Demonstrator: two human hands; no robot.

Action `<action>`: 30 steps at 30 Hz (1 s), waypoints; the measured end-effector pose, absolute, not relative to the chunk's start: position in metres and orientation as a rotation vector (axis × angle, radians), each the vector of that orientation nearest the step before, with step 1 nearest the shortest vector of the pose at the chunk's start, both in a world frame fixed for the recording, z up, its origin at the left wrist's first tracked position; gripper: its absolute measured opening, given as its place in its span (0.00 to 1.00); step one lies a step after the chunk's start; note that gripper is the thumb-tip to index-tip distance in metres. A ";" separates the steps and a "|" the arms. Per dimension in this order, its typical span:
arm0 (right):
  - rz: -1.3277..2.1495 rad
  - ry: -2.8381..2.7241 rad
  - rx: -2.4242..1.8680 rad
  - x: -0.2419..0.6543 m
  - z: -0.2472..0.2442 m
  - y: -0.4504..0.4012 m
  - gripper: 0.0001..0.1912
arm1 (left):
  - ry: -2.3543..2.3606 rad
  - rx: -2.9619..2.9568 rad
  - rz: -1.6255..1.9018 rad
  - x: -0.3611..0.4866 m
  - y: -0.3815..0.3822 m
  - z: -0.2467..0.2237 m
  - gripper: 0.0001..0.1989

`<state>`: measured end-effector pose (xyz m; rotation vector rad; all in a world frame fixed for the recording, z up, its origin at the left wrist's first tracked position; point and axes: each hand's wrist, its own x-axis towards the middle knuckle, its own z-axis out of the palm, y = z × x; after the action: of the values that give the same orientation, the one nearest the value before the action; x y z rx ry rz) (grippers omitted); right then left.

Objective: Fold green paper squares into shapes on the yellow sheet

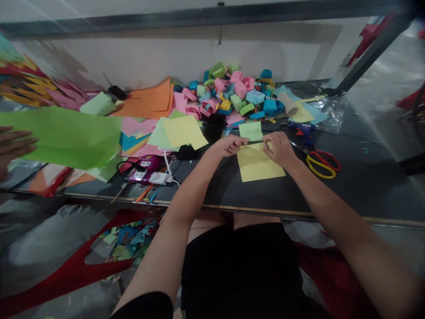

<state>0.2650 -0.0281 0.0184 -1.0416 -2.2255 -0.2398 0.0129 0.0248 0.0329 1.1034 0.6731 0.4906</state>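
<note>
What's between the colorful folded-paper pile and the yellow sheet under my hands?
In the head view, a light green paper square sits between them, with the left hand and right hand near its lower edge.

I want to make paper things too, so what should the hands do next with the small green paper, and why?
Maybe, with the left hand steadying the small green paper, the right hand could smooth along its near edge, because both hands seem to pinch it by that edge, near opposite corners.
</note>
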 end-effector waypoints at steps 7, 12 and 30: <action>-0.215 -2.062 -1.148 0.270 0.020 -0.028 0.08 | 0.898 1.111 0.783 0.018 0.018 0.031 0.20; -0.303 -2.143 -1.058 0.251 0.026 -0.040 0.04 | 0.922 1.112 0.759 0.049 -0.004 0.026 0.18; -0.507 -2.223 -1.011 0.245 0.030 -0.041 0.05 | 0.842 0.990 0.544 0.052 -0.005 0.030 0.18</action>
<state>0.2454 -0.0414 0.0300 -1.0110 -2.2233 -0.5070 0.0521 -0.0045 0.0297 0.9896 0.8425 0.5436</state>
